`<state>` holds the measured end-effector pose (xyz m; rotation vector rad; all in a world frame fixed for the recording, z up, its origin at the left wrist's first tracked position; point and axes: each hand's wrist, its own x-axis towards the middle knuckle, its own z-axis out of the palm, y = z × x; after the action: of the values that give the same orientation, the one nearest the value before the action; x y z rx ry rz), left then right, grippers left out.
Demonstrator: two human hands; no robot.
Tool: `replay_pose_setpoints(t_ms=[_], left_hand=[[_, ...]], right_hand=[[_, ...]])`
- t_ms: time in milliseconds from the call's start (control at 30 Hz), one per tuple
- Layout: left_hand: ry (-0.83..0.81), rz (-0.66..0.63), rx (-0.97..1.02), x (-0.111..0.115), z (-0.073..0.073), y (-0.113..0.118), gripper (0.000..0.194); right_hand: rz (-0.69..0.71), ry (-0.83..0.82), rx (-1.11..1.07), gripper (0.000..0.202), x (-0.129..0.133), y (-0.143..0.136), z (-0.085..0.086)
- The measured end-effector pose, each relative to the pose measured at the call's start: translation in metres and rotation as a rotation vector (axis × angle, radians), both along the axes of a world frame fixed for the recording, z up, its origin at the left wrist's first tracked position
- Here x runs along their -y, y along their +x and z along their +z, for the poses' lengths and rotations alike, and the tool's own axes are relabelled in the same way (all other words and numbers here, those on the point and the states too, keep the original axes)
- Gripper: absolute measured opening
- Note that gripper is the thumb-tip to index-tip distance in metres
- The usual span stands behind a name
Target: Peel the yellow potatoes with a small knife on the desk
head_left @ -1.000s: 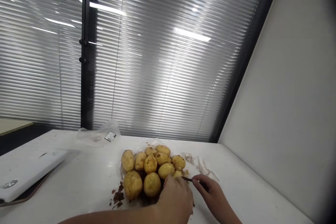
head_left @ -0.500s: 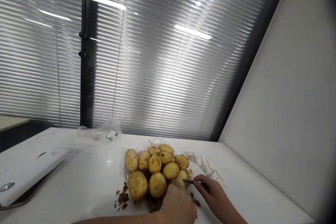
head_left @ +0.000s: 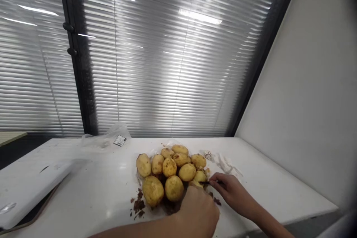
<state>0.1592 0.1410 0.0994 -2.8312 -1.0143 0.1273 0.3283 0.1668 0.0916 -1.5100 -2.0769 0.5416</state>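
Observation:
Several yellow-brown potatoes (head_left: pixel 174 188) lie in a cluster on thin clear plastic on the white table (head_left: pixel 103 189). At the cluster's near right, my left hand (head_left: pixel 198 208) is closed on a potato (head_left: pixel 198 178), which its fingers partly cover. To its right, my right hand (head_left: pixel 230 191) grips a thin dark tool (head_left: pixel 205 182), whose tip touches that potato. The kind of tool is hard to make out. Dark brown scraps (head_left: pixel 138 204) are scattered left of the potatoes.
A clear plastic bag (head_left: pixel 107 139) with a label lies at the back left. A white flat device (head_left: pixel 33 189) sits at the far left. Crumpled white tissue (head_left: pixel 225 163) is right of the potatoes. Blinds (head_left: pixel 150 81) and a wall (head_left: pixel 304 93) stand behind.
The camera view has tilted and shifted, so the potatoes appear slightly higher and further right. Both hands keep their hold near the same potato.

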Motion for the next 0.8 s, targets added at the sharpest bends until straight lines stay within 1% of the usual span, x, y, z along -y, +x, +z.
replay_pose_setpoints(t_ms=[100,200,267,367,467,533,600,667,733,800], left_hand=[[-0.004,0.008,-0.017,0.000,0.003,0.000,0.022],[-0.023,0.007,-0.039,0.000,0.005,0.001,0.022],[-0.036,0.004,-0.052,0.001,0.006,0.001,0.024],[-0.061,0.006,-0.066,0.003,0.009,0.001,0.026],[-0.093,0.012,-0.073,0.004,0.012,0.001,0.027],[-0.111,0.018,-0.074,0.005,0.014,0.000,0.027],[-0.125,0.024,-0.075,0.005,0.016,0.000,0.028],[-0.138,0.031,-0.076,0.005,0.017,-0.001,0.028],[-0.152,0.035,-0.080,0.005,0.018,0.000,0.026],[-0.166,0.036,-0.086,0.004,0.018,0.001,0.026]], right_hand=[[-0.026,0.036,0.020,0.032,0.000,0.001,0.006],[0.030,-0.014,0.008,0.031,0.001,0.004,0.009],[0.038,-0.017,0.031,0.031,0.000,0.006,0.009],[-0.013,0.014,0.027,0.032,-0.003,0.010,0.007],[0.040,-0.058,-0.070,0.035,-0.007,0.011,0.004],[0.064,-0.075,-0.076,0.036,-0.008,0.011,0.002],[0.021,-0.025,-0.054,0.036,-0.010,0.011,0.000],[-0.020,0.012,-0.081,0.037,-0.011,0.013,-0.001],[0.006,-0.006,-0.123,0.039,-0.012,0.014,-0.002],[0.047,-0.015,-0.097,0.039,-0.012,0.014,-0.003]])
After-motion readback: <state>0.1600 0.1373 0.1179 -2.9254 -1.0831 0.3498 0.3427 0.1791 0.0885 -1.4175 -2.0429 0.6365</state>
